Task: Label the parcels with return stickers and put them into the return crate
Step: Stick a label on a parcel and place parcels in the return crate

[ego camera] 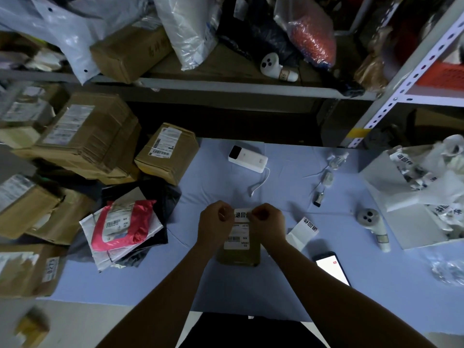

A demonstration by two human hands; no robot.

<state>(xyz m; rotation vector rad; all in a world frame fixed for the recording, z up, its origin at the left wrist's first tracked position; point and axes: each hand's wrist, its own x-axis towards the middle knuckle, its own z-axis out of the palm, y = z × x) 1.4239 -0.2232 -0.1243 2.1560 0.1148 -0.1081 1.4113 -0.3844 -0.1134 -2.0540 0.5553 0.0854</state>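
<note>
Brown parcel [238,256] labelling, seemingly: pinching return sticker [242,214] between curled fingers of left hand [216,222] and right hand [270,222], just above it. Next, probably: lower squarely, press flat.

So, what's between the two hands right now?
In the head view, a white return sticker spans the gap, pinched by left hand and right hand, over the small brown parcel.

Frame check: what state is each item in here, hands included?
brown parcel: flat on the table, shipping label up
return sticker: pinched at both ends over the brown parcel's far end
left hand: fingers pinch the return sticker's left end
right hand: fingers pinch its right end
phone: face up, screen lit
power bank: lying flat, cable attached
white crate: open, holding stickered bags
spare sticker: loose on the table
</note>
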